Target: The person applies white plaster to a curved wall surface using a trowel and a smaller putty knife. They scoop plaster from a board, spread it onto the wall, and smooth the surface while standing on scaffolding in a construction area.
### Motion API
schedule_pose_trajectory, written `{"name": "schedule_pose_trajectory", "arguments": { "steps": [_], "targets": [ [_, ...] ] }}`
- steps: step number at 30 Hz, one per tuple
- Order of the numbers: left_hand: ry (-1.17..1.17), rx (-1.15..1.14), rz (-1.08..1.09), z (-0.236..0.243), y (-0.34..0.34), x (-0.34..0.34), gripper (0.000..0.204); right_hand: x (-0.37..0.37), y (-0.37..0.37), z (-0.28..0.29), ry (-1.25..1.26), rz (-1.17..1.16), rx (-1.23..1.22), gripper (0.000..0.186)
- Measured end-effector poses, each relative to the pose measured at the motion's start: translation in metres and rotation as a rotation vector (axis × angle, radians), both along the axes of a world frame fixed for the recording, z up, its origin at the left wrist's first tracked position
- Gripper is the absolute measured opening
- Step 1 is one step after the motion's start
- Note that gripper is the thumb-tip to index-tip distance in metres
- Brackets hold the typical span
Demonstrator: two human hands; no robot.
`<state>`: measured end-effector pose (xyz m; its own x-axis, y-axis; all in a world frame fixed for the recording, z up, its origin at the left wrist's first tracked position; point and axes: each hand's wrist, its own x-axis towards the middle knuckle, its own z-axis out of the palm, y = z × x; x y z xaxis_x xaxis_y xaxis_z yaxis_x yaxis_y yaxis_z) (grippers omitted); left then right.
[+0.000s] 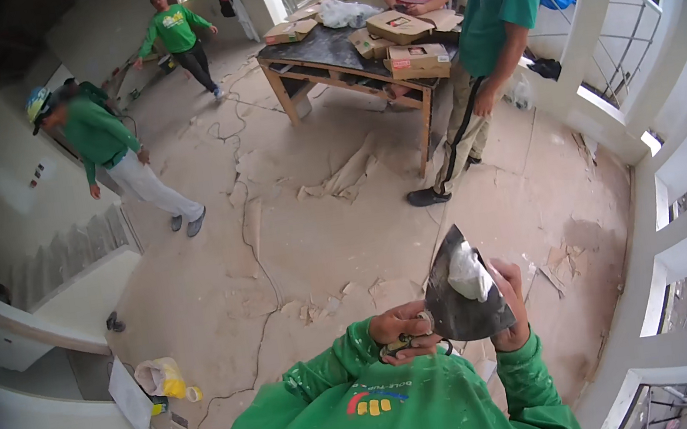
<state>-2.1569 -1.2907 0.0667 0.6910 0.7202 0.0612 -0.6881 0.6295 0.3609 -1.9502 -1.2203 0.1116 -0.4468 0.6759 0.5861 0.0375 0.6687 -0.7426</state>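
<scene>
In front of my chest is a dark, roughly triangular plate [469,306], tilted with its point up and away from me. A white, putty-like lump [469,274] sits on its upper face. My right hand [509,301] grips the plate along its right edge, with some fingers hidden behind it. At the plate's left edge, my left hand [404,331] is closed, fingers curled round a small thing with a dark looped part. The plate and the fingers partly cover that thing, so its kind is unclear. White specks dot my green sleeves.
A person in green [499,8] stands ahead right by a table [320,51] with cardboard boxes [418,59]; another sits behind it. People walk at left [100,139] and far left [175,29]. Cables [257,253] and torn paper [342,175] lie on the floor. Window openings line the right.
</scene>
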Motion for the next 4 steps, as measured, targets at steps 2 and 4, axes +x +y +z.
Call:
{"name": "schedule_pose_trajectory", "arguments": {
  "steps": [2, 4],
  "targets": [
    [0.074, 0.125, 0.045, 0.004, 0.053, -0.002, 0.040, 0.032, 0.072, -0.016, -0.575, -0.007, 0.216, 0.056],
    [0.477, 0.526, 0.218, 0.005, 0.107, 0.002, 0.028, 0.061, 0.104, -0.042, -0.058, -0.022, -0.300, 0.052]
  ]
}}
